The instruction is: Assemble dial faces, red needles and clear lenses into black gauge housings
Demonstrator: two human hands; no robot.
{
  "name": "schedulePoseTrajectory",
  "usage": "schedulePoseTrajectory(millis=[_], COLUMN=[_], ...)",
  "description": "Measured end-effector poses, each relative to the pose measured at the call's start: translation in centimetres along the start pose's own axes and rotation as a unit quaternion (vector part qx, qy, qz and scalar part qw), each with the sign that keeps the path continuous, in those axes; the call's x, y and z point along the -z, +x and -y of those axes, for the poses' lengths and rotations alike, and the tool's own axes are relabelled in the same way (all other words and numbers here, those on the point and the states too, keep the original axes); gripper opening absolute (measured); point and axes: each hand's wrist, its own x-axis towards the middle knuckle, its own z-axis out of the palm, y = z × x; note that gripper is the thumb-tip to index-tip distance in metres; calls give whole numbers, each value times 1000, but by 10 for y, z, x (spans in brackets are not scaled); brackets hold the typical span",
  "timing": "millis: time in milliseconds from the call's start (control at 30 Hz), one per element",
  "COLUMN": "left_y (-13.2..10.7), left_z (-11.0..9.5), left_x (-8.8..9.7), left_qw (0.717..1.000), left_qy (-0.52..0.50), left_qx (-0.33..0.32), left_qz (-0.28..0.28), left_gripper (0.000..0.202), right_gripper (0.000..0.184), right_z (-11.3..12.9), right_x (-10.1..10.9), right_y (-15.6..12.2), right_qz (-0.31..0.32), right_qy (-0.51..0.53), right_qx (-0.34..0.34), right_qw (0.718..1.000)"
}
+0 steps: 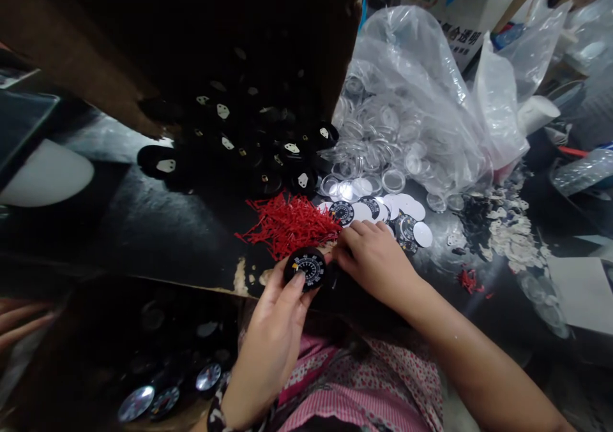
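Observation:
My left hand (280,314) grips a small round black gauge (306,267), its thumb on the numbered dial face. Close beside it on the right is my right hand (371,253), fingers bent and pressed together; anything in them is hidden. Just beyond both hands lies a heap of thin red pointers (292,224). Behind the right hand are loose dial discs, some showing a black printed face (342,212) and others a plain white side (406,206).
A large dark box (354,49) lies open at the back left, with black housings (302,180) spilling out. Clear round covers (364,132) spill from a plastic bag (412,43). Finished-looking gauges (136,403) lie in a container below the table edge. Another person's hand (22,320) shows at left.

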Motion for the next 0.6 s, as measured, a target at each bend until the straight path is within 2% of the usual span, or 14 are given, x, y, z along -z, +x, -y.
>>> schedulePoseTrajectory(millis=[133,200,300,400,500,600], left_y=[1,1,1,2,4,6], left_z=[-2,-6,-12,-15,-10,-1], left_x=[0,0,0,0,1,2], left_qw=[1000,999,999,999,999,995], left_qy=[-23,-31,-34,-10,27,78], left_qx=[-8,-7,-2,-25,-38,-40], left_qz=[-16,-20,7,17,16,45], left_gripper=[30,31,27,28,33,32], right_gripper=[13,15,15,11,6,7], right_z=[10,11,12,16,22,26], right_x=[0,0,2,7,10,11], right_y=[-8,-14,-21,-24,-25,-24], right_qz=[-18,-35,-62,-84,-89,-83], right_qy=[94,108,123,217,295,287], right_qx=[4,5,15,16,9,-18], right_qw=[995,994,990,973,951,954])
